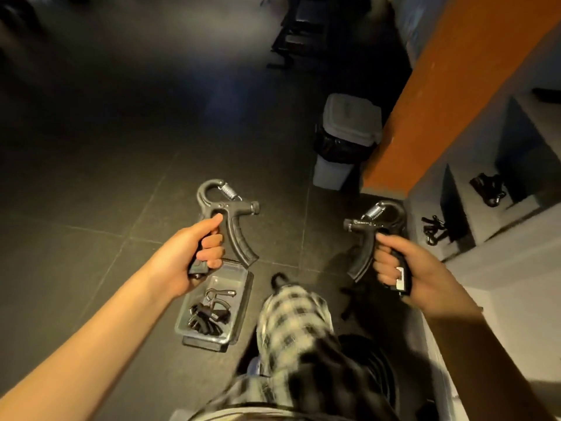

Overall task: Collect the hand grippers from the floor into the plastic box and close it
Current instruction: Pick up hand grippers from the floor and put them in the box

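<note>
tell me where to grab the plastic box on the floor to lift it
Take the plastic box by its two long side walls, coming down from above with a hand on each. It lies open and flat on the floor, long and narrow, with hand grippers loose inside, so a level two-sided lift should keep them in. Both hands are full now: left hand, right hand.

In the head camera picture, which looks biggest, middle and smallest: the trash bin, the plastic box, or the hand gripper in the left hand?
1. Trash bin
2. Plastic box, only slightly smaller
3. Hand gripper in the left hand

The gripper is nearest the camera, so it looks bigger than it really is.
</note>
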